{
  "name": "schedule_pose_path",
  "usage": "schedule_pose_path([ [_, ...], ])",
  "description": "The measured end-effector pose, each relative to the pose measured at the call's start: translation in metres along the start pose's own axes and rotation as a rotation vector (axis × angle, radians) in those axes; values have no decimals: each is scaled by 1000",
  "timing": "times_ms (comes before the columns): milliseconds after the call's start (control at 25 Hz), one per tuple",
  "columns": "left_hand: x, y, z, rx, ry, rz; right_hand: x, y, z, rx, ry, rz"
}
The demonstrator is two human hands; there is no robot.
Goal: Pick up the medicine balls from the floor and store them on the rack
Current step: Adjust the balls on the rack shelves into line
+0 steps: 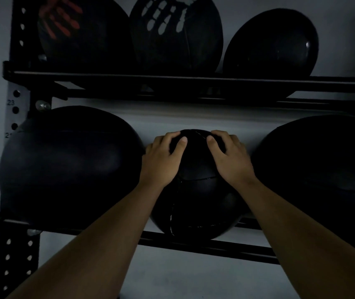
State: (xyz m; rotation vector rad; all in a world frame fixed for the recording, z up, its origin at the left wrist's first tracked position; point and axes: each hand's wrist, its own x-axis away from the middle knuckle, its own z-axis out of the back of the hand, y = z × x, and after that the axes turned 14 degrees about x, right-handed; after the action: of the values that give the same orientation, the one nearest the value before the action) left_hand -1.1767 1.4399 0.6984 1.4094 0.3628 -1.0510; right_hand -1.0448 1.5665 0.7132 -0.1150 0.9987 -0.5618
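The left hand (163, 160) and right hand (230, 160) clasp the ball (198, 190) between them, fingers curled over its top, on the rack (193, 244) rails under the wrists. A big ball (70, 165) sits just left of the left hand, a second big ball (314, 175) just right of the right.

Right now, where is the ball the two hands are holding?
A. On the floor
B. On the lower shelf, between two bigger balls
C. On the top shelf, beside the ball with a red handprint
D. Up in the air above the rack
B: the left hand and right hand grip the small ball sitting on the lower shelf, with a bigger ball on one side and another bigger ball on the other.
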Motion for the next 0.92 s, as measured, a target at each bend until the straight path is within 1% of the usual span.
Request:
schedule_pose_path([
  [120, 0, 0, 4, -23, -55, 7, 0, 0, 0, -11, -14, -7],
  [280, -1, 5, 14, -106, -208, 26, 0, 0, 2, 56, -73, -10],
  [360, -1, 8, 24, -255, -285, 15, 0, -3, 2, 93, -93, -16],
  [440, 3, 11, 40, -437, -310, -38, 1, -11, 5, 132, -97, -9],
  [520, 7, 9, 62, -551, -329, -69, 7, -20, 8, 222, -60, 44],
  [560, 7, 6, 75, -600, -325, -72, 11, -27, 9, 261, -51, 63],
  [640, 6, 0, 106, -699, -298, -89, 19, -43, 7, 295, -79, 35],
  [720, 0, -4, 139, -769, -244, -111, 20, -68, 1, 323, -89, 46],
  [800, -7, -14, 179, -752, -154, -78, 22, -105, -10, 296, -81, 116],
  [920, -22, -40, 245, -625, -45, 32, 26, -176, -41, 142, -106, 144],
])
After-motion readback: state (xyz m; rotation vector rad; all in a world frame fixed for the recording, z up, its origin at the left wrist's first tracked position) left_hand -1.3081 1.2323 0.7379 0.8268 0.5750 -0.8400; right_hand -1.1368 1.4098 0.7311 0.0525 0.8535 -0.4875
